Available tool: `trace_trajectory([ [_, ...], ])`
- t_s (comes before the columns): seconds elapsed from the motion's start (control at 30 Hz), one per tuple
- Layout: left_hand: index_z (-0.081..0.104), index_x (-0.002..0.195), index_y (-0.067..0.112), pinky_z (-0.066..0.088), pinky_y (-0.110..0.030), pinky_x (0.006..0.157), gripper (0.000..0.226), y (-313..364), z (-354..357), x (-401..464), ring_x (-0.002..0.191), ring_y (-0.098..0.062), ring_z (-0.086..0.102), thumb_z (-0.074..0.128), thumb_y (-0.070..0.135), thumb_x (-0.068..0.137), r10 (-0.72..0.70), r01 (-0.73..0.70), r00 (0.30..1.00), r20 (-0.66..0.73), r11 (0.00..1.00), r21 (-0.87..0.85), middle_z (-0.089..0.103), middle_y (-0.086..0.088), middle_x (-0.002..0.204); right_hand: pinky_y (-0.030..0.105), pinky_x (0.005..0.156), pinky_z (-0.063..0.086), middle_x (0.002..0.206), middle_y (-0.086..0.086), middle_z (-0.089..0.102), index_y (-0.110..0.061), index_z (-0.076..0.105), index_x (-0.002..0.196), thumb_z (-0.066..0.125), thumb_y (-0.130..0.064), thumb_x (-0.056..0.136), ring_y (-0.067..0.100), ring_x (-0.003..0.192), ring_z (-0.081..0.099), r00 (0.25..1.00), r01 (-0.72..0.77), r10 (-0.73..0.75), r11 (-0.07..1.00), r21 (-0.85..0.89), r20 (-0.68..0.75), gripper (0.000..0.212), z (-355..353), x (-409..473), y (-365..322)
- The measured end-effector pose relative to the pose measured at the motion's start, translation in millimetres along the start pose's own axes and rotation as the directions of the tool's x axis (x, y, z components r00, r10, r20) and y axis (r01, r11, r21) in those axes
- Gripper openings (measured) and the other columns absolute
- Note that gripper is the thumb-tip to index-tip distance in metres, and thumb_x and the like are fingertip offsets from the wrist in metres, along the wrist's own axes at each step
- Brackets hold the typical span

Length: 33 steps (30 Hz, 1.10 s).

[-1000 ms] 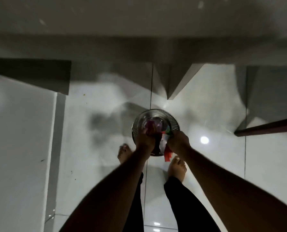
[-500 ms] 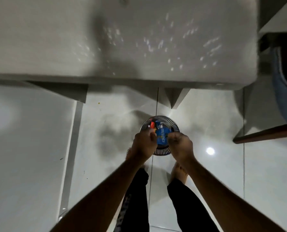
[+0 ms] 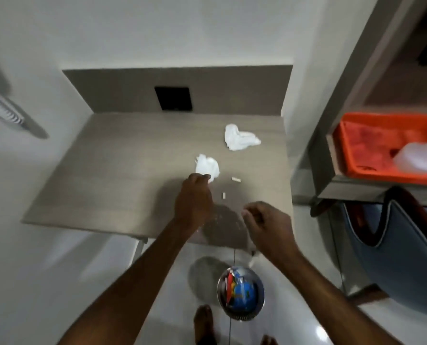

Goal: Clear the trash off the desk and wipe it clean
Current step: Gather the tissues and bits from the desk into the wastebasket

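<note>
Desk (image 3: 113,175): grey wood-grain top w/ a raised back panel, filling the centre of the frame; a black rectangular cut-out (image 3: 173,98) sits in that panel. Surface is mostly bare on the left half. Trash is all on the right half: a crumpled white tissue (image 3: 207,167) at centre, a bigger crumpled white tissue (image 3: 240,137) further up and right, near the back right corner, well apart from the first. Two small white scraps, one (image 3: 236,179) just right of the centre tissue, another (image 3: 224,195) a bit lower. Fine white specks on the desk's front edge between the two hands.

Left hand (image 3: 193,201) is over the desk at centre, fingers curled down, fingertips touching the lower edge of the centre tissue; can't tell if it's actually pinched yet. Right hand (image 3: 264,225) hovers at the desk's front right corner, loosely curled, holding nothing visible.

Containers: round metal bin (image 3: 241,292) on the floor, lower centre-right, below the desk's front edge, w/ blue and red wrappers inside. Orange tray (image 3: 371,145) on a shelf at the right edge, a pale blurred lump in its right end. A bare foot (image 3: 203,324) stands just left of the bin.
</note>
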State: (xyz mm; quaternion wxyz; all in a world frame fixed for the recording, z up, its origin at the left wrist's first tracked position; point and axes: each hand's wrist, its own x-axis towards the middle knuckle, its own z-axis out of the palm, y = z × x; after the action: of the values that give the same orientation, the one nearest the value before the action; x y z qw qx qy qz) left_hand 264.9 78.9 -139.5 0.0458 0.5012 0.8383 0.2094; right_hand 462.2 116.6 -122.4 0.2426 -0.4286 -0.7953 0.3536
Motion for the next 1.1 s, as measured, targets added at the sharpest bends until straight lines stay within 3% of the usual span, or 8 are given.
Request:
trace_trajectory([
  [0.17,0.034,0.156,0.026,0.04,-0.049,0.112,0.051,-27,8,78,0.14,-0.04,0.036,0.04,0.029,0.105,0.014,-0.179,0.891,0.455,0.93,0.322,0.025,-0.013,0.163,0.035,0.089,0.054,0.116,0.009,0.071,-0.016,0.069,0.117,0.061,-0.022,0.09,0.027,0.097,0.068,0.998,-0.066,0.066,0.985,-0.161,-0.001,0.028,6,135,-19],
  [0.43,0.066,0.119,0.016,0.051,-0.04,0.093,0.027,-42,23,103,0.118,-0.035,0.056,0.048,0.018,0.099,0.176,-0.379,0.876,0.45,0.828,0.414,0.056,-0.01,0.134,0.05,0.103,0.044,0.16,0.017,0.008,-0.033,0.036,0.147,0.054,-0.026,0.093,0.044,0.127,0.041,0.946,0.012,0.21,0.74,-0.673,0.247,0.057,64,255,-1],
  [0.53,0.071,0.112,0.013,0.053,-0.04,0.091,0.025,-39,22,110,0.114,-0.036,0.061,0.055,0.012,0.093,0.168,-0.359,0.876,0.451,0.852,0.382,0.063,-0.013,0.125,0.046,0.094,0.051,0.14,0.018,0.048,-0.018,0.056,0.131,0.049,-0.025,0.095,0.041,0.117,0.053,0.949,0.124,0.154,0.621,-0.774,0.276,0.037,79,261,5],
  [0.7,0.081,0.094,0.01,0.055,-0.033,0.094,0.022,-33,-15,110,0.105,-0.027,0.072,0.062,0.005,0.084,0.167,-0.165,0.935,0.312,0.986,-0.033,0.08,-0.009,0.107,0.031,0.085,0.055,0.105,0.013,0.075,-0.009,0.077,0.102,0.06,-0.008,0.085,0.031,0.096,0.069,0.987,-0.143,0.162,0.92,-0.366,0.02,0.023,60,232,-11],
  [0.8,0.084,0.084,0.009,0.056,-0.024,0.08,0.019,-31,-35,60,0.08,-0.024,0.076,0.07,-0.002,0.076,0.221,-0.236,0.97,-0.105,0.956,-0.174,0.083,-0.008,0.087,0.028,0.084,0.056,0.097,0.003,0.077,-0.01,0.079,0.092,0.072,0.001,0.078,0.018,0.09,0.073,0.948,0.028,-0.017,0.999,0.03,-0.319,0.019,43,145,-22],
  [0.87,0.083,0.088,0.01,0.045,-0.002,0.084,0.016,-32,-32,2,0.077,-0.01,0.07,0.069,0.008,0.08,0.243,-0.305,0.942,-0.23,0.907,-0.292,0.081,-0.004,0.084,0.017,0.085,0.055,0.101,-0.008,0.076,-0.021,0.078,0.095,0.072,-0.009,0.08,0.005,0.096,0.071,0.917,0.137,-0.045,0.969,0.207,-0.396,0.02,44,68,-24],
  [1.0,0.079,0.088,0.021,0.048,-0.008,0.079,0.02,-31,24,-120,0.076,-0.01,0.069,0.059,0.023,0.093,0.29,-0.3,0.953,-0.084,0.873,-0.385,0.078,0.003,0.083,0.023,0.075,0.059,0.107,-0.011,0.075,-0.032,0.077,0.088,0.073,-0.031,0.084,0.006,0.091,0.074,0.921,-0.034,0.205,0.889,0.457,-0.331,0.006,87,-76,18],
  [1.1,0.081,0.086,0.02,0.053,-0.019,0.066,0.018,-43,91,-169,0.068,-0.014,0.072,0.063,0.019,0.089,0.219,-0.148,0.96,0.177,0.927,-0.346,0.078,0.003,0.078,0.036,0.076,0.059,0.106,-0.021,0.074,-0.047,0.073,0.093,0.072,-0.045,0.084,0.004,0.092,0.073,0.913,-0.321,0.382,0.888,0.328,-0.141,0.01,132,-133,84],
])
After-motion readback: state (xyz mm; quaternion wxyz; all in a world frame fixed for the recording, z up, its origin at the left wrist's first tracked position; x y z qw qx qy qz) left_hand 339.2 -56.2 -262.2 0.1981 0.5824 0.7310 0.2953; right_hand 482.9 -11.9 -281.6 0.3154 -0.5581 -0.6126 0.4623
